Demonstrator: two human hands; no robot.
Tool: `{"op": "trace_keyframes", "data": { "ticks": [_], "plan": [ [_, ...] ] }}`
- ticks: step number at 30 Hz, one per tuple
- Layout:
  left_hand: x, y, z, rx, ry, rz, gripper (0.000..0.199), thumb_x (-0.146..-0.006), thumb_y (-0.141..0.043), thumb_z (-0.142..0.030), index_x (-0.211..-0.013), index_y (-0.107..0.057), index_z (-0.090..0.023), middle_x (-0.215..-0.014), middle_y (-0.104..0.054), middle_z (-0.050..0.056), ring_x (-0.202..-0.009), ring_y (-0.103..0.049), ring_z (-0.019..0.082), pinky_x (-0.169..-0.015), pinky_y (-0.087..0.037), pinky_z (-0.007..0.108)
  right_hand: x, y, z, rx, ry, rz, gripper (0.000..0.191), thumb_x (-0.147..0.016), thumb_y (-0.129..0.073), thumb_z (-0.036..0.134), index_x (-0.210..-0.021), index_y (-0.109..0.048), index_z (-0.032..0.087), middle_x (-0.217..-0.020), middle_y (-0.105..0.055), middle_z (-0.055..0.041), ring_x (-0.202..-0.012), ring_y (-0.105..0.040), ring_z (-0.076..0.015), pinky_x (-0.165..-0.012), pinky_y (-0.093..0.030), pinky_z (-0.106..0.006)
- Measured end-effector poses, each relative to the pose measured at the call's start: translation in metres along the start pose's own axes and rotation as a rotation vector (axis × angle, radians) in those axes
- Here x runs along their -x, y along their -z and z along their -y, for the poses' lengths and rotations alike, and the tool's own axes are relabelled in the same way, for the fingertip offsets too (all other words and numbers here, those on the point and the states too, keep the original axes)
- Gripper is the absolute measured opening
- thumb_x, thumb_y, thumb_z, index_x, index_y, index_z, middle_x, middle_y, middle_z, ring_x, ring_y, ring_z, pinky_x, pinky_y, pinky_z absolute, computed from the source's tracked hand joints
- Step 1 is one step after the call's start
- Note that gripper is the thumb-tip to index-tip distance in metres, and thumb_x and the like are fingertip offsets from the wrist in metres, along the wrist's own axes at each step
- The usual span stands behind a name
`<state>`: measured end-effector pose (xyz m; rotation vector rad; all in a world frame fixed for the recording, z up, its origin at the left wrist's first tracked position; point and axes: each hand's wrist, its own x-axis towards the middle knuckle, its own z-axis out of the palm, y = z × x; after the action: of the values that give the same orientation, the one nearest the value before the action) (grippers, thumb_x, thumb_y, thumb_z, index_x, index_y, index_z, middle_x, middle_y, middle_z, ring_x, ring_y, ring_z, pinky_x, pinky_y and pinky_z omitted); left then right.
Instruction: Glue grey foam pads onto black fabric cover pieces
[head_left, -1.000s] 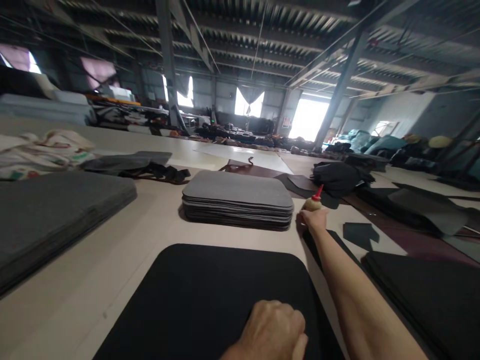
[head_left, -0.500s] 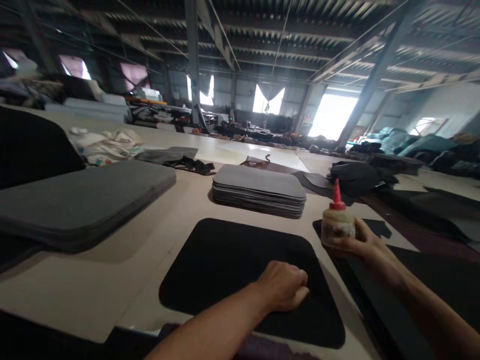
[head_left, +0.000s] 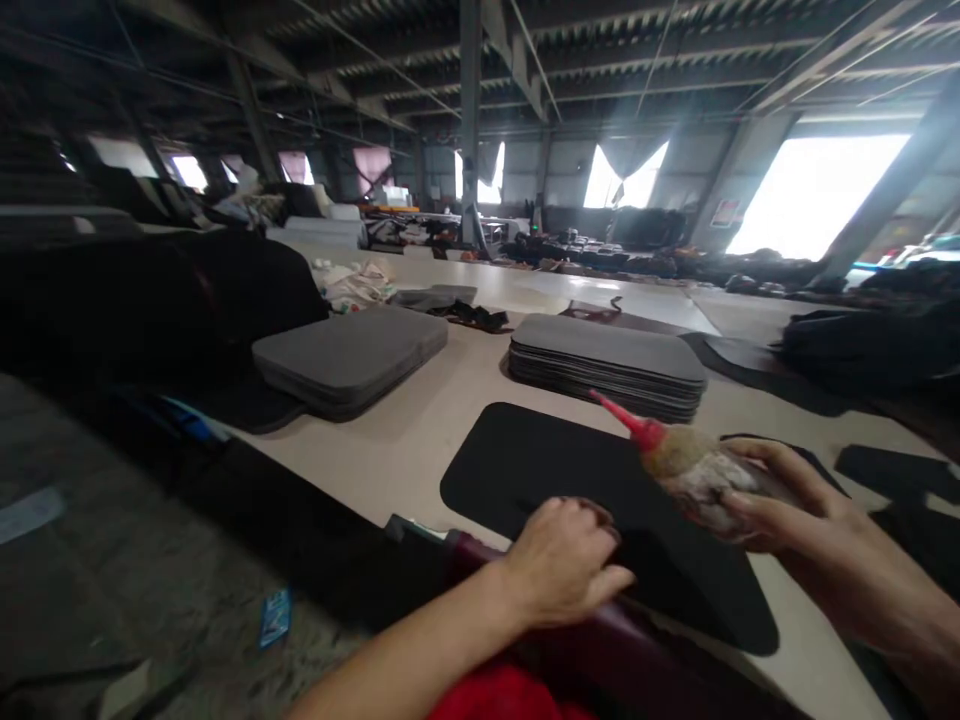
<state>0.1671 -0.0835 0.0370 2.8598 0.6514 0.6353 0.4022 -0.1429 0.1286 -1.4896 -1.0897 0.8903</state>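
Observation:
My right hand (head_left: 787,500) is wrapped round a grimy glue bottle (head_left: 694,470) with a red nozzle, tilted so that the tip points up and to the left. Below the bottle a black rounded panel (head_left: 555,460) lies flat on the pale table (head_left: 405,450). Over the panel's near edge is my left hand (head_left: 570,560), its fingers curled; what they hold, if anything, is hidden. Behind the panel stands a stack of grey panels (head_left: 607,355).
Another stack of grey panels (head_left: 352,355) sits at the left. Crumpled cloth (head_left: 352,283) and black scraps (head_left: 476,317) lie further back. Dark fabric (head_left: 870,345) is at the right. A blue packet (head_left: 275,615) lies on the floor.
The view has swung left. The bottle has gone from upright to tilted, its nozzle now pointing left over the panel. My left hand has moved toward the panel's near edge.

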Motion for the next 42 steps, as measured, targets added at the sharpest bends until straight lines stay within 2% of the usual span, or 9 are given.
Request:
{"op": "trace_keyframes", "data": {
  "ticks": [4, 7, 11, 16, 20, 24, 27, 35, 42],
  "plan": [
    [0.040, -0.001, 0.022, -0.004, 0.267, -0.015, 0.056, -0.098, -0.050, -0.059, -0.135, -0.055, -0.017, -0.142, -0.055, 0.011, -0.136, -0.044, 0.027, -0.116, -0.035, 0.044, -0.006, -0.034, -0.004, -0.132, 0.021, 0.058, 0.065, -0.066, -0.083, 0.051, -0.123, -0.059, 0.029, -0.111, -0.069, -0.0098, -0.084, -0.069, -0.0277, -0.061, -0.057, -0.032],
    [0.050, -0.007, 0.021, -0.025, 0.267, 0.036, 0.066, -0.096, -0.045, -0.067, -0.141, -0.050, -0.018, -0.148, -0.050, 0.009, -0.142, -0.038, 0.028, -0.120, -0.029, 0.048, -0.017, -0.066, -0.014, -0.119, 0.067, 0.104, 0.055, -0.077, -0.075, 0.051, -0.122, -0.058, 0.026, -0.102, -0.069, -0.0066, -0.082, -0.067, -0.0239, -0.059, -0.053, -0.028],
    [0.047, -0.006, 0.013, -0.061, 0.270, 0.026, 0.071, -0.092, -0.045, -0.074, -0.139, -0.052, -0.021, -0.149, -0.049, 0.010, -0.144, -0.032, 0.030, -0.122, -0.018, 0.056, -0.029, -0.106, -0.029, -0.019, 0.123, 0.210, 0.052, -0.080, -0.073, 0.053, -0.119, -0.055, 0.023, -0.096, -0.067, -0.0036, -0.080, -0.064, -0.0204, -0.063, -0.052, -0.027],
    [0.044, 0.000, 0.012, -0.044, 0.308, 0.004, 0.079, -0.087, -0.047, -0.080, -0.146, -0.046, -0.028, -0.161, -0.029, 0.008, -0.148, -0.021, 0.037, -0.122, -0.010, 0.063, -0.033, -0.135, -0.027, 0.224, 0.211, 0.317, 0.049, -0.078, -0.070, 0.051, -0.116, -0.054, 0.023, -0.089, -0.067, -0.0005, -0.080, -0.064, -0.0216, -0.071, -0.052, -0.032],
    [0.044, 0.001, 0.012, -0.017, 0.310, 0.019, 0.085, -0.085, -0.050, -0.080, -0.152, -0.035, -0.030, -0.163, -0.024, 0.008, -0.148, -0.017, 0.039, -0.122, -0.009, 0.064, -0.037, -0.147, -0.021, 0.364, 0.314, 0.310, 0.044, -0.078, -0.068, 0.049, -0.112, -0.057, 0.023, -0.089, -0.067, -0.0009, -0.079, -0.063, -0.0219, -0.072, -0.051, -0.033],
    [0.043, 0.000, 0.011, -0.022, 0.318, 0.029, 0.093, -0.084, -0.053, -0.080, -0.155, -0.029, -0.025, -0.161, -0.027, 0.011, -0.148, -0.016, 0.039, -0.122, -0.013, 0.061, -0.043, -0.154, -0.024, 0.379, 0.351, 0.328, 0.041, -0.080, -0.066, 0.048, -0.111, -0.056, 0.023, -0.090, -0.066, -0.0013, -0.080, -0.062, -0.0217, -0.074, -0.050, -0.034],
    [0.042, -0.001, 0.011, -0.037, 0.317, 0.044, 0.100, -0.083, -0.055, -0.080, -0.157, -0.023, -0.022, -0.163, -0.021, 0.014, -0.149, -0.014, 0.040, -0.122, -0.015, 0.061, -0.046, -0.157, -0.027, 0.400, 0.385, 0.345, 0.040, -0.081, -0.065, 0.049, -0.110, -0.057, 0.022, -0.092, -0.065, -0.0019, -0.082, -0.061, -0.0217, -0.075, -0.049, -0.034],
    [0.044, 0.002, 0.011, -0.039, 0.298, 0.013, 0.101, -0.083, -0.056, -0.079, -0.159, -0.016, -0.026, -0.162, -0.026, 0.010, -0.146, -0.023, 0.039, -0.120, -0.023, 0.055, -0.048, -0.159, -0.027, 0.421, 0.480, 0.409, 0.035, -0.085, -0.063, 0.046, -0.109, -0.056, 0.022, -0.098, -0.064, -0.0027, -0.087, -0.060, -0.0212, -0.078, -0.048, -0.033],
    [0.046, 0.000, 0.011, -0.056, 0.303, 0.025, 0.099, -0.084, -0.050, -0.082, -0.158, -0.018, -0.024, -0.163, -0.021, 0.011, -0.149, -0.013, 0.039, -0.122, -0.019, 0.057, -0.050, -0.158, -0.027, 0.466, 0.554, 0.421, 0.031, -0.088, -0.061, 0.044, -0.109, -0.057, 0.022, -0.100, -0.063, -0.0030, -0.088, -0.060, -0.0209, -0.080, -0.048, -0.033]
  ]
}}
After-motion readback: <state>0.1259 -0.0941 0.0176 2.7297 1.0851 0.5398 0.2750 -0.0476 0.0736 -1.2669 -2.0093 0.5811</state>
